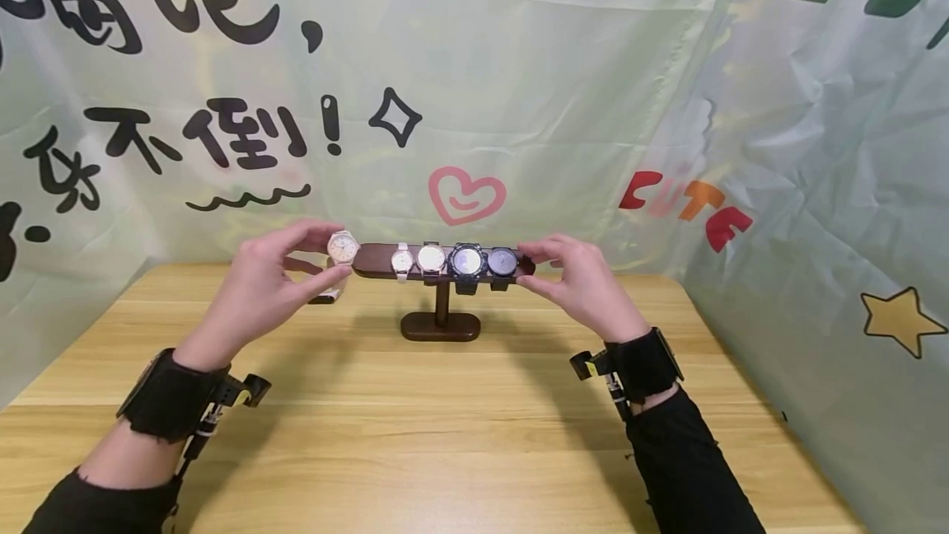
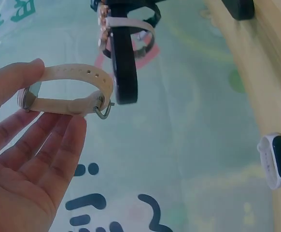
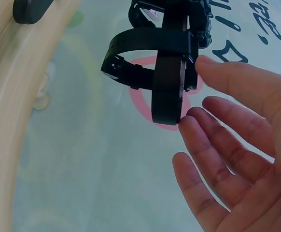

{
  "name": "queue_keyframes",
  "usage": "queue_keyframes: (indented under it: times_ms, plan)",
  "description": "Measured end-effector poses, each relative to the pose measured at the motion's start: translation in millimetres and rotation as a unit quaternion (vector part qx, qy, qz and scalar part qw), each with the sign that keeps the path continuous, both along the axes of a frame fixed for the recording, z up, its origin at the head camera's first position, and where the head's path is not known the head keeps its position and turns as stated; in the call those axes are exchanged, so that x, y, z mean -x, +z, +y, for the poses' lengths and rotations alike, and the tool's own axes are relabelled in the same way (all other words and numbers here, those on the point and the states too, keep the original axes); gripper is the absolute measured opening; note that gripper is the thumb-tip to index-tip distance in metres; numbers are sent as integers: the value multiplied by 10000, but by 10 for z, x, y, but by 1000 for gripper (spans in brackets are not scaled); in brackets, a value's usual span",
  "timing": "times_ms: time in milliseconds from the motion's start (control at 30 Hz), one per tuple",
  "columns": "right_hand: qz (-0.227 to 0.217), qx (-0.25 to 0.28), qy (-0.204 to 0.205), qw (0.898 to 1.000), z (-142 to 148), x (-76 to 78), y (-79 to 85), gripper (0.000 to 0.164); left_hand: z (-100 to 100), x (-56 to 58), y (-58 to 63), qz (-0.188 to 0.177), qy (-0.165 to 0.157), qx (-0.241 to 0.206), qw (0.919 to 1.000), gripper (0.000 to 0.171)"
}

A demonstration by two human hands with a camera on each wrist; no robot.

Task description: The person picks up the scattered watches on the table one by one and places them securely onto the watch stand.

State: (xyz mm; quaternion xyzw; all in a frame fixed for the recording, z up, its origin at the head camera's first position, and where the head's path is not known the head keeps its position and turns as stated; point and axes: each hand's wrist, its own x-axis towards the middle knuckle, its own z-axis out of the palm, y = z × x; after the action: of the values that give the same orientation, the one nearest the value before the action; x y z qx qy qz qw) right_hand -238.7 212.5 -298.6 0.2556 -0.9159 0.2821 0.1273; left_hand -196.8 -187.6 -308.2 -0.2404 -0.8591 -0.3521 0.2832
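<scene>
My left hand [image 1: 255,291] pinches a wristwatch [image 1: 343,247] with a pale round dial just beside the left end of a dark brown watch stand [image 1: 376,262]. In the left wrist view its beige strap [image 2: 65,105] is buckled into a loop, close to the tip of the bar. Thumb and fingers of my right hand [image 1: 586,283] grip the bar's right end, next to a black watch [image 1: 502,262]. Along the bar sit several watches: a small white-strapped one [image 1: 402,260], a rose-gold one [image 1: 431,259] and a bulky black one [image 1: 467,261].
A white fitness band [image 2: 274,162] with a black face lies on the wooden table [image 1: 445,435], partly hidden behind my left hand in the head view. The stand's base [image 1: 441,326] rests on the tabletop. Printed fabric [image 1: 556,105] hangs behind and at the sides.
</scene>
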Motion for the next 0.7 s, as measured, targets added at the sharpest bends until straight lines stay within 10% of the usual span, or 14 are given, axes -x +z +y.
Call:
queue_keyframes:
  times_ms: [700]
  plan:
    - [-266,-71,-259,9993,55,78,-65,47,-177,212,-164,-479,575,46,9972,42]
